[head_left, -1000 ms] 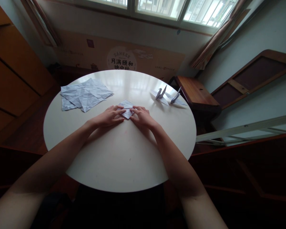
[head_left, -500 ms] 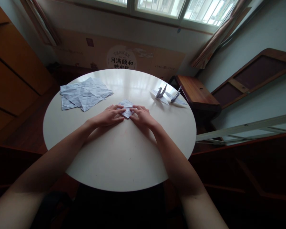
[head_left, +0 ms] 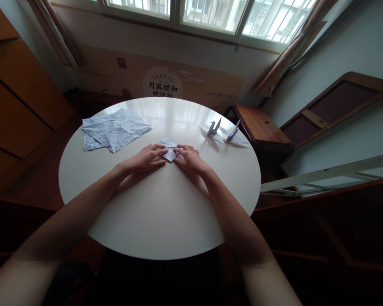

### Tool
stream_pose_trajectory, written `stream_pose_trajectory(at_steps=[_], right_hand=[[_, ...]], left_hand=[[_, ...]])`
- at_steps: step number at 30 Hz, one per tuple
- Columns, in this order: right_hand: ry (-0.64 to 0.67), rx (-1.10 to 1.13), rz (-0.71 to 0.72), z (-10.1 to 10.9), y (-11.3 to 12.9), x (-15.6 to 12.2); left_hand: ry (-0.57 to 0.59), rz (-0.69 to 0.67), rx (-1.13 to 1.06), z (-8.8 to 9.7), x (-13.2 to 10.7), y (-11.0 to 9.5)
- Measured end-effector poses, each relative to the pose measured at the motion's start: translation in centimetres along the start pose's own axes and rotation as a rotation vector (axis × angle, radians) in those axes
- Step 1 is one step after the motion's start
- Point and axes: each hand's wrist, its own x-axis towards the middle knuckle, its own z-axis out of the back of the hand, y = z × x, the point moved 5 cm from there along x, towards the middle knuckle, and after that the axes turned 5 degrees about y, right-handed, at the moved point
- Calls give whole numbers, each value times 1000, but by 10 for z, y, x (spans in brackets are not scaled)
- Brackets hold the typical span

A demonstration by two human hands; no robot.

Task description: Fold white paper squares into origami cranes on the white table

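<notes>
Looks like pressing a crease flat with left hand and right hand, from opposite sides of small folded paper. Touches it both sides; can't tell pinching from plain pressing. Has it lying flat between the hands, near middle of round white table. Probably calls next for holding layers lined up and pressing evenly along the edge. Shows creased sheets piled far left — plus two paper birds far right. Also shows wooden stool beyond at right, cabinet off left, bright window behind.
</notes>
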Motion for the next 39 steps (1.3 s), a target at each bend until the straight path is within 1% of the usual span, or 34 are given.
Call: stream_pose_trajectory(at_steps=[6, 15, 24, 34, 39], right_hand=[[-3, -3, 0, 0, 0, 0], [10, -12, -6, 2, 2, -1], [7, -10, -1, 2, 1, -1], [30, -11, -11, 4, 4, -3], [21, 0, -2, 5, 3, -3]], left_hand=[[-3, -5, 1, 0, 0, -1], [-27, -22, -5, -3, 1, 4], [-39, -32, -15, -1, 0, 1], [-58, -39, -24, 0, -1, 1], [-30, -29, -16, 1, -1, -2]])
